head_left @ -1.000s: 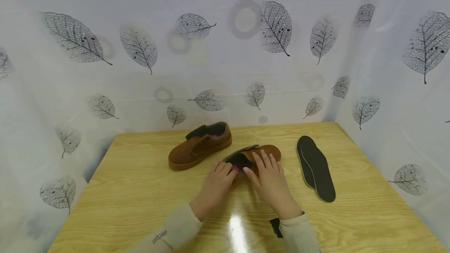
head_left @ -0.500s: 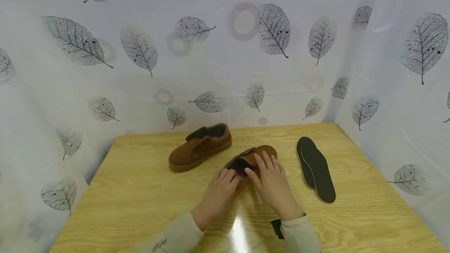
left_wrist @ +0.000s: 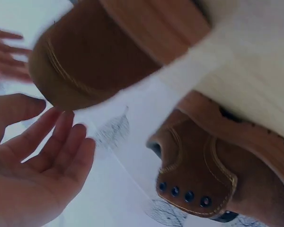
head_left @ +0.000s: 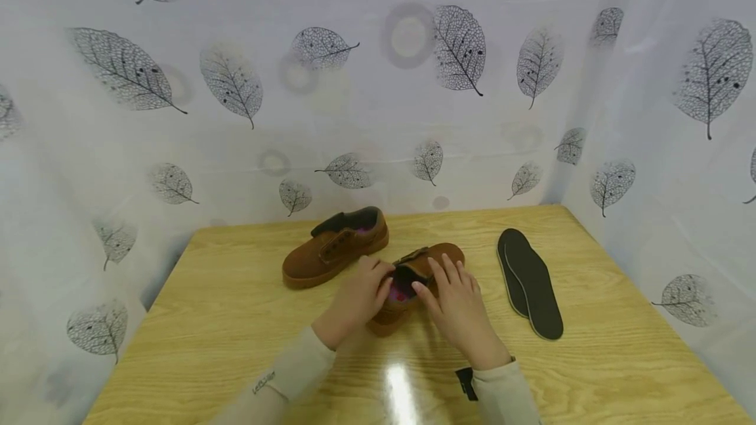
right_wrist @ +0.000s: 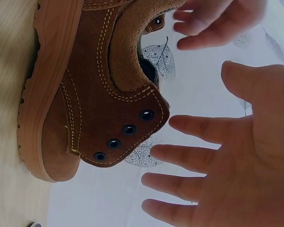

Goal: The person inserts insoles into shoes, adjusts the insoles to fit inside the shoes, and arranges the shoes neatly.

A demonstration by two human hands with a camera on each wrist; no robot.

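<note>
A brown low-cut shoe (head_left: 445,254) without laces stands in the middle of the table, its heel toward me and its dark, purple-marked inside showing. My left hand (head_left: 357,297) is at the left side of its heel opening. In the left wrist view the fingers are loosely bent beside the collar of the shoe heel (left_wrist: 85,56); contact is hard to tell. Over the shoe's right side, my right hand (head_left: 461,310) has its fingers spread. Seen from the right wrist, those nearly straight fingers point at the eyelet flap of the shoe (right_wrist: 90,104), apart from it.
A matching brown shoe (head_left: 336,248) stands to the back left, toe to the left. Two dark insoles (head_left: 534,287) lie overlapping at the right of the wooden table (head_left: 236,320). A small black piece (head_left: 466,384) is by the right cuff. Leaf-printed curtains (head_left: 366,117) surround the table.
My left hand has moved up from the near shoe's heel to its opening, uncovering the heel. The right hand stays almost in place. The near shoe has shifted slightly.
</note>
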